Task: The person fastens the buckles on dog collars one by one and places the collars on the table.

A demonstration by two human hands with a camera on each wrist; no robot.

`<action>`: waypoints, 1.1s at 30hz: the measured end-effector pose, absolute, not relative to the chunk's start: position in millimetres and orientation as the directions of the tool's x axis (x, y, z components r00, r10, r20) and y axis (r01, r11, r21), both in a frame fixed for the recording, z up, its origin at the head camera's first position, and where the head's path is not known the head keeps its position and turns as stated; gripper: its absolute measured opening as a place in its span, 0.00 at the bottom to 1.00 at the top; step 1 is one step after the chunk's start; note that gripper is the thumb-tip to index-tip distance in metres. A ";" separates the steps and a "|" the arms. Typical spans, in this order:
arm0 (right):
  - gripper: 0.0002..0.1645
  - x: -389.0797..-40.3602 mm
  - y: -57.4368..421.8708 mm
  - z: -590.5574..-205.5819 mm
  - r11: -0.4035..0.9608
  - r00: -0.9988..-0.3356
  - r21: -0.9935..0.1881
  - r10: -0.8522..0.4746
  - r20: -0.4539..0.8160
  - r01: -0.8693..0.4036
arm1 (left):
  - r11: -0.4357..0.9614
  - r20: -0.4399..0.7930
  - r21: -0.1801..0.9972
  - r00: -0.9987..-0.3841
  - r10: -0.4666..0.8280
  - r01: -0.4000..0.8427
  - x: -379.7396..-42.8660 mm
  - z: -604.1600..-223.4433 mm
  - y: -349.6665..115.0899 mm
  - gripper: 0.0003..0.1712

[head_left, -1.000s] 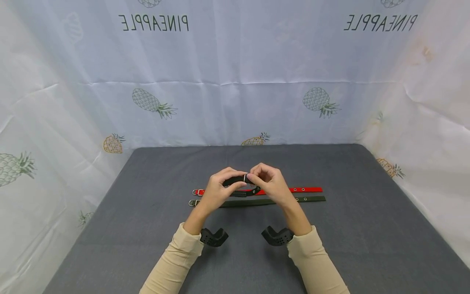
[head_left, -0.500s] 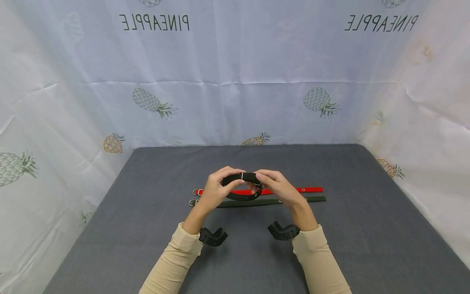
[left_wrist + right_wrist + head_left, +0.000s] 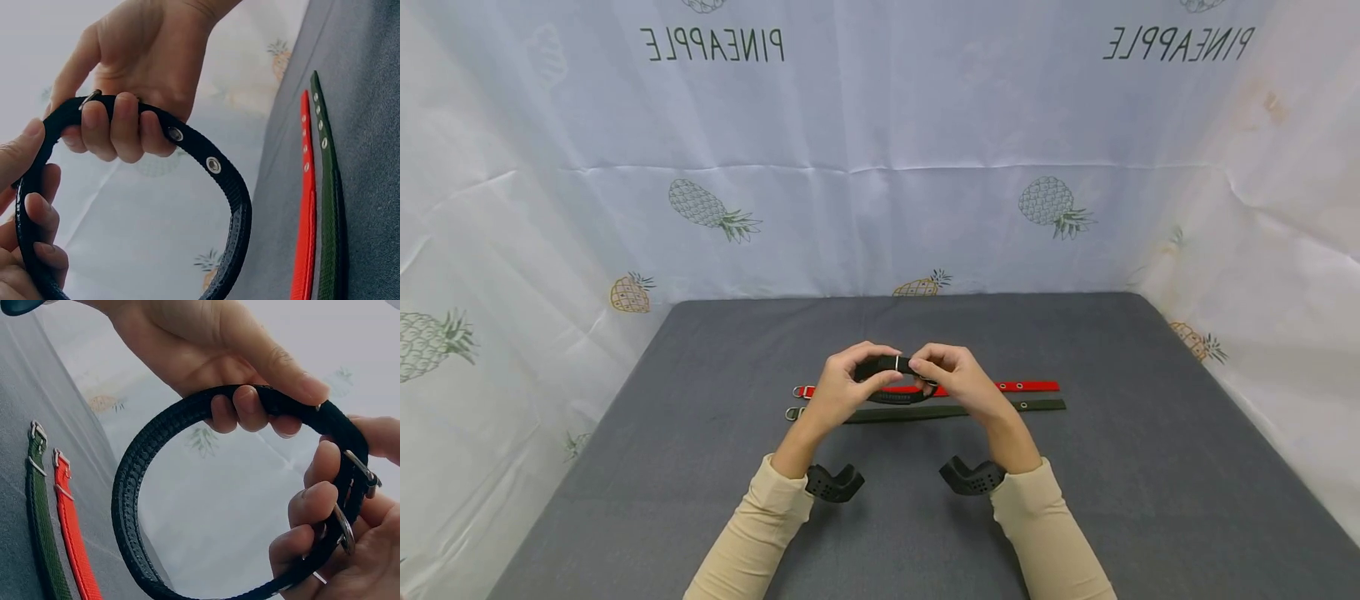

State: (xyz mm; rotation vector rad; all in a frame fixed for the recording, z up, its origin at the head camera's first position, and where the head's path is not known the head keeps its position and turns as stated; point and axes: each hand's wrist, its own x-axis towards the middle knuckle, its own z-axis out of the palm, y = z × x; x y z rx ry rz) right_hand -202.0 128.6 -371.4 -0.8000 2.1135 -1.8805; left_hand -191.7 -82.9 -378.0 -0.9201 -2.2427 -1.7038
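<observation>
A black dog collar [image 3: 901,397], bent into a closed loop, is held above the table by both hands. At its left side the left hand [image 3: 841,387] grips the strap, thumb [image 3: 306,386] along the outside and fingers inside the loop. My right hand [image 3: 958,379] pinches the strap beside the metal buckle [image 3: 369,478], with a D-ring [image 3: 344,528] next to its fingers. Metal eyelets [image 3: 213,164] show along the band in the left wrist view. A metal keeper [image 3: 897,362] lies between the two hands. The right fingertips partly cover the buckle.
Behind the hands, a red collar [image 3: 1030,387] and a dark green collar [image 3: 1037,406] lie flat side by side, buckles to the left. They rest on a grey cloth-covered table [image 3: 880,533]. Pineapple-print curtains [image 3: 880,225] hang around its back and sides.
My right hand shifted right along the collar, then came back left, fingertips closer to the keeper. The loop tipped toward me midway and now tilts back. My left hand stayed nearly still.
</observation>
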 end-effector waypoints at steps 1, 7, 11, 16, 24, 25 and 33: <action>0.17 -201.9 127.9 -371.7 0.047 -0.837 -0.965 -0.510 0.200 -0.259 | 0.155 0.488 0.808 -0.793 0.363 0.568 -191.8 -378.1 -83.0 0.14; 0.17 -203.8 130.0 -372.6 0.032 -0.843 -0.975 -0.510 0.172 -0.218 | 0.141 0.491 0.814 -0.798 0.350 0.563 -192.3 -377.6 -83.3 0.14; 0.19 -206.9 134.7 -374.9 -0.012 -0.826 -0.984 -0.541 0.158 -0.180 | 0.099 0.489 0.835 -0.813 0.316 0.541 -193.4 -377.4 -83.9 0.15; 0.20 -211.0 138.5 -378.9 -0.056 -0.797 -0.990 -0.589 0.135 -0.126 | 0.044 0.502 0.850 -0.832 0.236 0.525 -195.3 -376.8 -85.9 0.16; 0.15 -212.3 139.0 -380.8 -0.126 -0.785 -0.985 -0.595 0.171 -0.119 | 0.044 0.491 0.862 -0.855 0.169 0.504 -198.3 -377.0 -87.9 0.17; 0.14 -211.7 138.8 -380.0 -0.128 -0.793 -0.985 -0.586 0.169 -0.115 | 0.046 0.486 0.865 -0.857 0.175 0.500 -198.2 -376.9 -87.9 0.18; 0.14 -210.3 136.1 -378.9 -0.138 -0.818 -0.984 -0.548 0.173 -0.116 | 0.063 0.436 0.887 -0.873 0.219 0.458 -196.6 -377.9 -89.9 0.18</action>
